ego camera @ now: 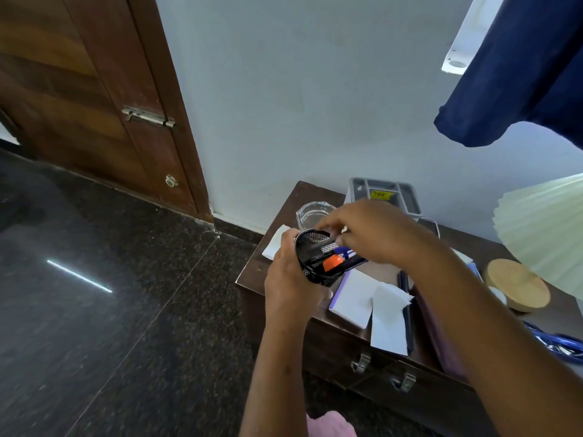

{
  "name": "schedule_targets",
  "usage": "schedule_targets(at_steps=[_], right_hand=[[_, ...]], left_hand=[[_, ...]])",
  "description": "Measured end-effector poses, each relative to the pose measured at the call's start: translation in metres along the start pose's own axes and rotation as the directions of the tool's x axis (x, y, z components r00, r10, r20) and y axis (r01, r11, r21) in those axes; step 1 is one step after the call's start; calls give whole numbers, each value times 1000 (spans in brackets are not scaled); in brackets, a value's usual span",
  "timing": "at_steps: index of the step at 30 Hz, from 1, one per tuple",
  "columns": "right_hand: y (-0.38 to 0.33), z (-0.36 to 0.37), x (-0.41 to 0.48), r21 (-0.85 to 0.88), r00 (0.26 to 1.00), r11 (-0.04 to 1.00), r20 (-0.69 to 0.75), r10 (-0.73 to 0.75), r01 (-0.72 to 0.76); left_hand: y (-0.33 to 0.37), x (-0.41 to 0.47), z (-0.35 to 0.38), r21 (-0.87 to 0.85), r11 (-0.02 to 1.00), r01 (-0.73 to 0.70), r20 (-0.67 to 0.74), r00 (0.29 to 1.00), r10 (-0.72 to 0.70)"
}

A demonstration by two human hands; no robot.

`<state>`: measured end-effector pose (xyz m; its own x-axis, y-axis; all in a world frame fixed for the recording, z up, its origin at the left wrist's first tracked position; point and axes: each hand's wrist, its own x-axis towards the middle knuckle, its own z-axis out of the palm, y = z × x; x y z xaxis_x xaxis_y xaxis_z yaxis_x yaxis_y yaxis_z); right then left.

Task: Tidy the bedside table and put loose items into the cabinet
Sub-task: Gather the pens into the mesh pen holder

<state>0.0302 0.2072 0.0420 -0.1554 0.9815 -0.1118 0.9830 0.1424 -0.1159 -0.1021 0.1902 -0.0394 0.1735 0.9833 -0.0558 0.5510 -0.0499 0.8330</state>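
My left hand (288, 279) grips a black mesh pen holder (310, 255), tilted on its side above the left end of the dark wooden bedside table (252, 272). Inside the holder lie an orange-capped marker (332, 262) and a blue pen (345, 251). My right hand (372, 230) reaches over the holder's mouth, its fingers curled around the pens; the fingertips are partly hidden. On the tabletop lie a white notepad (353, 299), a folded white tissue (389, 320), a dark pen (407, 310) and another white paper (274, 242).
A glass ashtray (310, 212) and a grey organiser tray (386, 193) stand at the table's back. A round wooden lid (517, 283), a pale pleated lampshade (542, 228) and a blue cord (558, 340) are to the right. Cabinet handles (361, 362) face me. A wooden door (94, 89) stands left.
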Motion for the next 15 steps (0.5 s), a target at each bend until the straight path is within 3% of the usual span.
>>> schedule_targets(at_steps=[3,4,5,6,7,10,15], right_hand=[[10,-17,-4,370,985,927,-175,10,56],[9,-20,-6,570,966,813,-254,42,115],[5,-21,-8,761,957,626,-280,81,170],[4,-19,-5,864,957,466,-270,109,191],[4,-12,-2,902,963,392,-243,117,180],[9,16,7,823,987,564,-138,79,69],[25,39,9,803,984,594,-62,165,-49]], left_hand=[[0,-1,0,5,1000,2,-20,1000,-2],[0,-1,0,2,1000,2,-21,1000,-2],[1,-2,1,-2,1000,4,-20,1000,-4],[1,-2,1,-7,1000,7,-16,1000,-7],[1,-2,2,-11,1000,12,-11,1000,-12],[1,-2,0,-10,1000,16,-6,1000,-16],[-2,-1,0,-12,1000,-4,-11,1000,4]])
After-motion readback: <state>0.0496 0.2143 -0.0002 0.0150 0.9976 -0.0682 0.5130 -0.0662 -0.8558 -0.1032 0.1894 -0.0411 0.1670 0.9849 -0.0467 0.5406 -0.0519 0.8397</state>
